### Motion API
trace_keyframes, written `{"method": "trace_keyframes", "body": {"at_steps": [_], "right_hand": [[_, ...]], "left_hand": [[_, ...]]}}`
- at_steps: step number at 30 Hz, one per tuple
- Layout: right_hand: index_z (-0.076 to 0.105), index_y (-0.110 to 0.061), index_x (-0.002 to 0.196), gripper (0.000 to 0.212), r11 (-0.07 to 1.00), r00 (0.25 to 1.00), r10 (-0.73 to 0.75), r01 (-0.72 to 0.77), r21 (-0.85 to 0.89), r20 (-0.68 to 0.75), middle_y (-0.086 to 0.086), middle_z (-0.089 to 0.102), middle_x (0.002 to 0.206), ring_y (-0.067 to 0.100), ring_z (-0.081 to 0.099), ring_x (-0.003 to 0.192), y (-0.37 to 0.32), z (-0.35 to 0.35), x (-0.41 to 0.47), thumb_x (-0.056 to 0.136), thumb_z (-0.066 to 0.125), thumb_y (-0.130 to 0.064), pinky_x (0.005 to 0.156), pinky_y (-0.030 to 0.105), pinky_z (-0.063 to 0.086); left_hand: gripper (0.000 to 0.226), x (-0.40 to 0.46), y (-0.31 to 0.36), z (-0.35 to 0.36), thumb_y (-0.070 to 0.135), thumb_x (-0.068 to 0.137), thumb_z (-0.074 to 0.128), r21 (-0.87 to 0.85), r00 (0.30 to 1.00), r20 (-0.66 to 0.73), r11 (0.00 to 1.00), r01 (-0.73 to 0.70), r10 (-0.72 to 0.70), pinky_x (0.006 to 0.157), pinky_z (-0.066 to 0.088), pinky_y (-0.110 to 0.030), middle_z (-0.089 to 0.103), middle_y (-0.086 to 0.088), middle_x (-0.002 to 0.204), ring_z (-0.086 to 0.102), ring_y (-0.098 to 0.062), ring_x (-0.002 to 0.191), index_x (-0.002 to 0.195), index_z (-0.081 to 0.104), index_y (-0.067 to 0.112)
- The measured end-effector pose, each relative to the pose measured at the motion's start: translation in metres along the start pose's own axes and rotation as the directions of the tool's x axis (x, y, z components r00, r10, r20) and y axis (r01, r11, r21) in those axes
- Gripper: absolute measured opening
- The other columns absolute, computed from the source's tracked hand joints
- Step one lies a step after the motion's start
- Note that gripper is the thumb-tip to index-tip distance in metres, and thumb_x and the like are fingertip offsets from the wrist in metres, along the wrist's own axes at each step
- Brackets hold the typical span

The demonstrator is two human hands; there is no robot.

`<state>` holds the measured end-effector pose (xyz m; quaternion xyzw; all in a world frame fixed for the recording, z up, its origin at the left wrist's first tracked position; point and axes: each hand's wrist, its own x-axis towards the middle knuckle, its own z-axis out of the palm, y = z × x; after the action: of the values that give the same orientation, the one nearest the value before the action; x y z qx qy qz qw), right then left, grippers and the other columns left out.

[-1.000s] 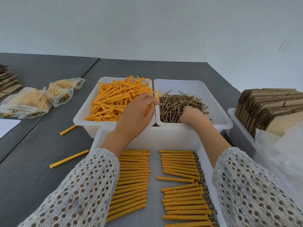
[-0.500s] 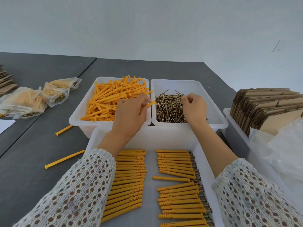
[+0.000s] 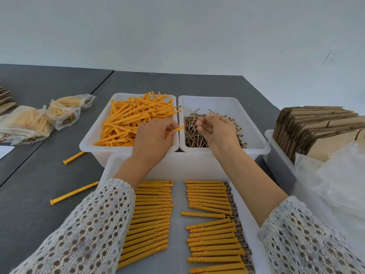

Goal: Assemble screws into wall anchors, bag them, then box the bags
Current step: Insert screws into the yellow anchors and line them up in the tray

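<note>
Since the earlier frame the right hand (image 3: 215, 129) has lifted a thin stiff screw (image 3: 190, 111) pinched at one end above the screw bin (image 3: 254, 123), while the left hand (image 3: 153, 137) grips a light rigid anchor (image 3: 178, 128) mid-shaft.

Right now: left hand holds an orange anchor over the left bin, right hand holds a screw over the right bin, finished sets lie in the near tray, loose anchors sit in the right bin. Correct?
One slip: the head view shows the right bin holding screws. Loose anchors fill the left bin. The left hand holds an orange anchor, the right hand a screw, finished sets lie in the near tray.
</note>
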<state>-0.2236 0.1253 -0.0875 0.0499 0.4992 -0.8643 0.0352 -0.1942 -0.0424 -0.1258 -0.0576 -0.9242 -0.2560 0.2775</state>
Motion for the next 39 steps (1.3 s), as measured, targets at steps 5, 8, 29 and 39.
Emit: {"method": "trace_keyframes", "body": {"at_steps": [5,8,29,39], "right_hand": [[0.057,-0.005,0.106,0.013,0.972,0.980,0.181,-0.190,0.139,0.079,0.006,0.073,0.076,0.017,0.069,0.070,0.005,0.004,-0.005,0.094,0.058,0.000,0.056,0.022,0.056],[0.050,-0.012,0.116,0.028,0.986,0.985,0.145,-0.151,0.064,0.094,0.003,0.075,0.080,0.018,0.067,0.074,0.001,0.003,-0.004,0.093,0.062,-0.003,0.056,0.023,0.054],[0.058,-0.001,0.102,0.013,0.894,0.973,-0.226,0.227,-0.386,0.048,0.006,0.058,0.072,0.006,0.056,0.047,0.008,0.005,-0.004,0.102,0.046,-0.005,0.055,0.027,0.058],[0.062,0.005,0.100,0.030,0.824,0.950,-0.304,0.302,-0.480,0.074,0.012,0.065,0.081,0.015,0.068,0.061,0.014,0.005,0.000,0.105,0.037,-0.011,0.061,0.028,0.059]], "left_hand": [[0.010,0.000,0.000,0.000,0.020,0.094,0.064,0.007,1.000,-0.011,1.000,-0.015,0.016,0.085,0.048,-0.047,0.068,0.014,0.089,0.059,-0.012,0.089,0.102,0.066,0.027],[0.010,0.000,0.000,0.001,0.020,0.094,0.064,0.008,1.000,-0.014,1.000,-0.022,0.022,0.085,0.047,-0.045,0.066,0.015,0.088,0.057,-0.011,0.088,0.102,0.065,0.027],[0.010,0.000,0.000,-0.001,0.024,0.092,0.067,-0.046,0.989,0.075,0.991,-0.125,0.128,0.076,0.045,-0.030,0.066,0.013,0.088,0.058,-0.006,0.091,0.099,0.065,0.029],[0.009,0.000,-0.001,-0.001,0.024,0.092,0.067,-0.069,0.989,0.061,0.990,-0.127,0.131,0.076,0.048,-0.035,0.066,0.014,0.087,0.058,-0.006,0.088,0.098,0.065,0.030]]}}
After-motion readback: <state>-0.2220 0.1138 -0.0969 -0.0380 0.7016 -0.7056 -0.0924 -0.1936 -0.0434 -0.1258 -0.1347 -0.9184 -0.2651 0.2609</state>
